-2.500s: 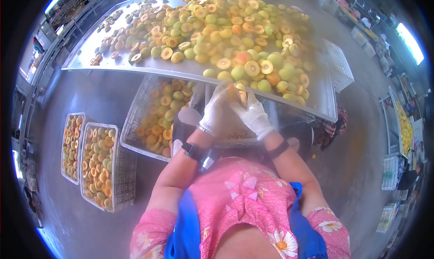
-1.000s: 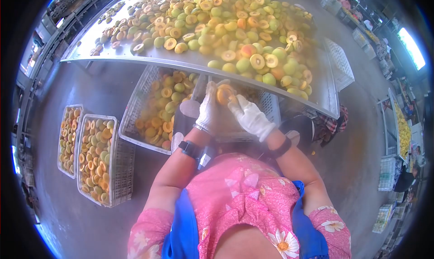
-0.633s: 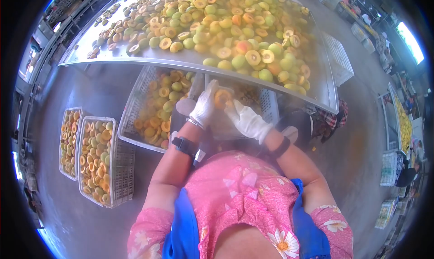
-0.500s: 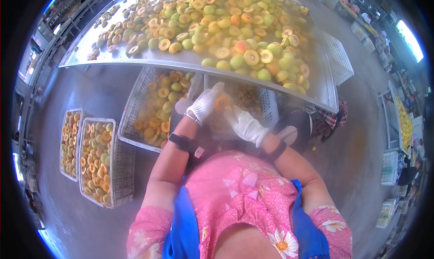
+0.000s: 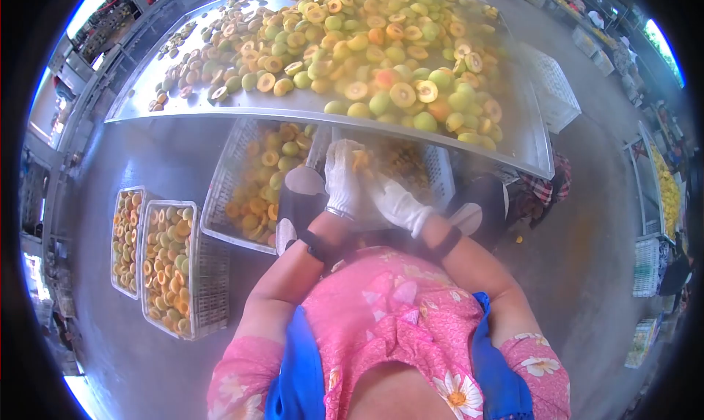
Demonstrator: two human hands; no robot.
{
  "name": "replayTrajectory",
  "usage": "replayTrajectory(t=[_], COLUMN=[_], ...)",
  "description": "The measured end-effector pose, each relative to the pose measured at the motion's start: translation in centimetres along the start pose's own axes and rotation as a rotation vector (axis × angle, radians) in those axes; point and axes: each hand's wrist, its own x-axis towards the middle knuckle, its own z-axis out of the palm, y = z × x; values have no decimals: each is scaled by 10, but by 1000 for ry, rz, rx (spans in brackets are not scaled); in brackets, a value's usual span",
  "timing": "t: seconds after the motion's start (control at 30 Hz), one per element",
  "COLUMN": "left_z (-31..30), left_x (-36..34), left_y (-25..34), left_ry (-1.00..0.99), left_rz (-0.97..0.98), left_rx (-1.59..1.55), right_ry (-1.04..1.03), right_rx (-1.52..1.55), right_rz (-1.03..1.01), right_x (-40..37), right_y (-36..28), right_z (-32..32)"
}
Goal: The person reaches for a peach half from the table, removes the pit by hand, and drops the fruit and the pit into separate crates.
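In a white glove, my left hand is closed around an orange apricot piece in front of my body. My right hand, gloved too, meets it from the right. Its fingers are pressed together at the fruit, and haze blurs the tips, so I cannot tell what they pinch. Both hands are over a crate with apricot pieces in it, partly hidden by my hands and the table edge. Above them, the metal table carries a heap of halved green and orange apricots.
Left of my hands a white crate of apricot halves leans under the table. Two more filled crates stand on the floor at left. A white basket is beyond the table's right corner. Plaid cloth shows below that corner.
My left hand has turned more upright, with its wrist shifted right and down toward my right hand. The view has shifted slightly; table and crates appear a little lower and to the right.
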Motion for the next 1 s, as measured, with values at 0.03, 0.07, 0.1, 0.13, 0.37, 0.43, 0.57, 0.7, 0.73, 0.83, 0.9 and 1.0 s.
replayTrajectory(t=[0.03, 0.07, 0.1, 0.13, 0.37, 0.43, 0.57, 0.7, 0.73, 0.83, 0.9, 1.0], left_z=[-2, 3, 7, 9, 25, 26, 34, 50, 48, 49, 60, 58], left_x=[4, 1, 0, -1, -5, 3, 8, 2, 9, 18, 26, 39], left_y=[-2, 19, 32, 32, 39, 49, 58, 29, 24, 50, 58, 52], left_ry=[25, -31, -88, -87, -29, -53, -51, 105, 71, -82, -30, -174], left_rz=[90, -79, -247, -246, 49, 8, -341, 147, 119, -45, -345, -262], left_rx=[99, 38, -25, -22, 252, 253, 14, 306, 239, 316, 133, 331], right_ry=[-1, -25, -49, -49, -162, -186, -81, -123, -133, -227, -131, -96], right_rx=[5, 45, 83, 86, 242, 244, 221, 261, 308, 398, 284, 270], right_rz=[-3, 12, 25, 25, 156, 96, 72, 69, 56, 65, -88, -75], right_x=[-2, -5, -5, -6, 4, 7, 11, 24, 23, 23, 18, 21], right_y=[-2, -5, -6, -5, 4, 4, -2, 14, 14, 20, 6, 7], right_z=[-1, -5, -7, -7, -14, -16, -14, -23, -24, -34, -45, -48])
